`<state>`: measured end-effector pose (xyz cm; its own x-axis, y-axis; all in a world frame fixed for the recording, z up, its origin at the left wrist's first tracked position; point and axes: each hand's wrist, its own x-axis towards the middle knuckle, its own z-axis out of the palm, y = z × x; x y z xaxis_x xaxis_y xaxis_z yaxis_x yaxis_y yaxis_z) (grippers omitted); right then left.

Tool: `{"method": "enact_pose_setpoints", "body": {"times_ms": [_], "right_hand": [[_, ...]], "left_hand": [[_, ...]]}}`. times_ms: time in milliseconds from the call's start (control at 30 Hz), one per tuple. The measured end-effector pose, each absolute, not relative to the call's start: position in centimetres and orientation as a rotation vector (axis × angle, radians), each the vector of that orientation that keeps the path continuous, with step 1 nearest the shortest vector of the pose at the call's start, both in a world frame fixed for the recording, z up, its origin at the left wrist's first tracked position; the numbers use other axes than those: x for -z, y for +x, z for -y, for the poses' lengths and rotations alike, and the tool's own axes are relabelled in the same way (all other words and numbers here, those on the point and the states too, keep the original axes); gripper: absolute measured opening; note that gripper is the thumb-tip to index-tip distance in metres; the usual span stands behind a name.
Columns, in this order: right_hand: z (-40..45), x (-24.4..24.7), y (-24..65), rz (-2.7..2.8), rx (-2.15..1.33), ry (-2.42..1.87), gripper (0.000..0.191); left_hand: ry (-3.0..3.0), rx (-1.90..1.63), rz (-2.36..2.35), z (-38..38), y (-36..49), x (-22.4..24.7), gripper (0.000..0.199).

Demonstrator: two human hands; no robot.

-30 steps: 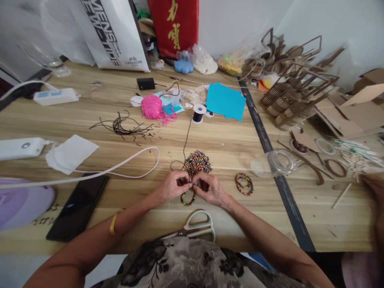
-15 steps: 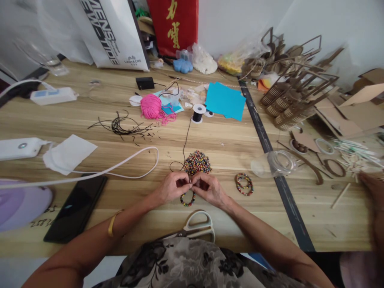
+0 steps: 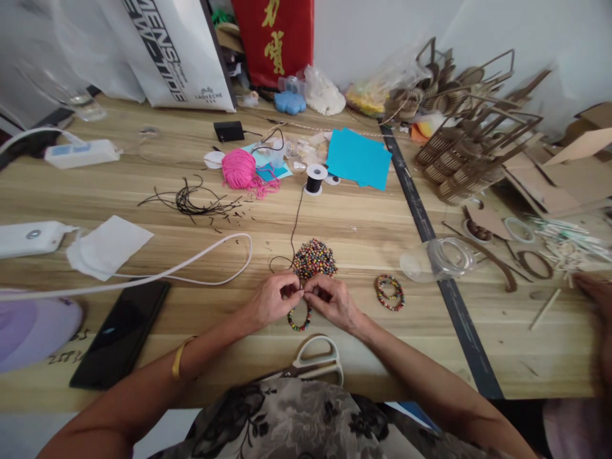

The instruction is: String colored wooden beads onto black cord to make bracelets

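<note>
My left hand and my right hand meet at the fingertips, both pinching the black cord of a beaded bracelet. The loop of multicoloured beads lies on the table just below my fingers; its top is hidden by them. From my hands the cord runs up past a small loop to a white-flanged spool wound with black cord. Right behind my fingertips sits a pile of loose multicoloured beads. White-handled scissors lie between my forearms and body.
Two finished-looking bead bracelets lie to the right. Farther left are cut black cords, pink yarn and a phone. Blue paper, a plastic cup and brown miniature baskets stand beyond. Another person's hand rests far right.
My hands keep pinching the cord at almost the same place, with only a tiny shift of the fingers. The view has tilted slightly; the objects lie as before.
</note>
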<state>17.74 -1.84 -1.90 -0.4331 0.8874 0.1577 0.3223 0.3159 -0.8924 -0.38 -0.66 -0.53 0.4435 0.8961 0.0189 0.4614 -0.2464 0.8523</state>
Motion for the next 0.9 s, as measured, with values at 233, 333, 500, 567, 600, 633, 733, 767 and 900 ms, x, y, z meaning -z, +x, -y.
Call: {"method": "enact_pose_setpoints", "body": {"times_ms": [233,333,500,567,600,633,733,767,900], "right_hand": [[1.9,1.3,17.8,1.93,-1.082,-1.035,0.01],[1.8,1.3,17.8,1.906,-1.133,-1.06,0.009],[1.8,1.6,17.8,1.867,-1.178,-1.093,0.011],[1.8,1.6,17.8,1.839,-1.19,-1.115,0.012],[1.8,1.7,17.8,1.823,-1.191,-1.125,0.013],[1.7,1.7,17.8,1.807,-1.19,-1.132,0.013],[1.6,1.8,17.8,1.782,-1.165,-1.126,0.012],[1.6,1.9,17.8,1.785,-1.147,-1.12,0.012],[1.5,1.8,17.8,1.799,-1.087,-1.117,0.012]], "left_hand": [[1.784,-0.625,-1.168,0.1,-0.9,-0.1,0.014],[1.814,-0.558,-1.202,-0.7,-1.8,-0.8,0.017],[2.053,-0.316,-1.41,-1.7,-3.4,-1.5,0.022],[2.165,-0.184,-1.528,-1.8,-3.9,-1.8,0.027],[2.208,-0.127,-1.566,-1.8,-4.1,-2.0,0.029],[2.239,-0.084,-1.592,-1.8,-4.2,-2.3,0.031],[2.266,-0.033,-1.612,-1.8,-4.4,-3.4,0.029],[2.259,-0.043,-1.597,-1.8,-4.3,-3.8,0.026],[2.254,-0.188,-1.456,-1.8,-3.8,-3.9,0.013]]}}
